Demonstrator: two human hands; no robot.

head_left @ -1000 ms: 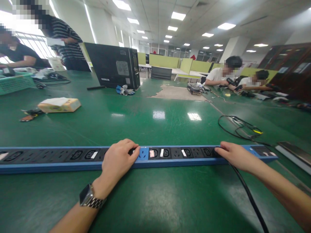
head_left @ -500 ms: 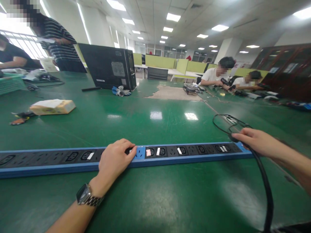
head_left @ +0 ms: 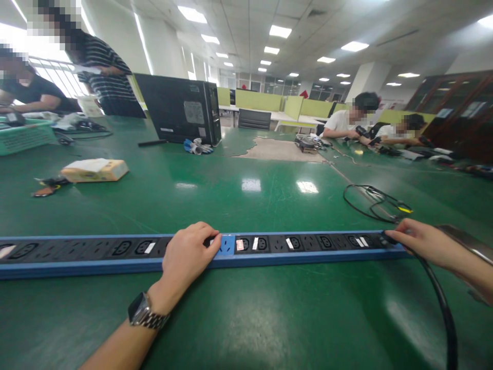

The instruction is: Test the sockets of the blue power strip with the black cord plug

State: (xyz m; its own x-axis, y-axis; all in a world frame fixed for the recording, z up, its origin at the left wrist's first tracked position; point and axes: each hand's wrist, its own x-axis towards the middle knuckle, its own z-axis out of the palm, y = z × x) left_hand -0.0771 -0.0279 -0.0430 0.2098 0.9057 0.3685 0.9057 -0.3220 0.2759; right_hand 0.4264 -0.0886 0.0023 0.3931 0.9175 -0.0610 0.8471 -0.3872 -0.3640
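Observation:
A long blue power strip (head_left: pixel 277 259) with black sockets lies across the green table. My left hand (head_left: pixel 190 252), a watch on its wrist, rests over the strip left of the blue socket (head_left: pixel 227 245). Its thumb and fingers are pinched together at the strip; what they hold is hidden. At the strip's right end my right hand (head_left: pixel 423 239) is closed on a black plug (head_left: pixel 386 237), which is against the last sockets. A thick black cable (head_left: pixel 442 303) runs from under this hand toward the lower right.
Beyond my right hand lies a coiled black cable (head_left: pixel 362 209). Farther off are a tissue pack (head_left: pixel 103 172), gloves (head_left: pixel 198 147), a black computer case (head_left: pixel 179 110) and a green basket (head_left: pixel 25 139). Several people are around the table's far side.
My right hand has brought the plug down to the strip's right end. My left hand keeps its place on the strip. The whole view has shifted slightly.

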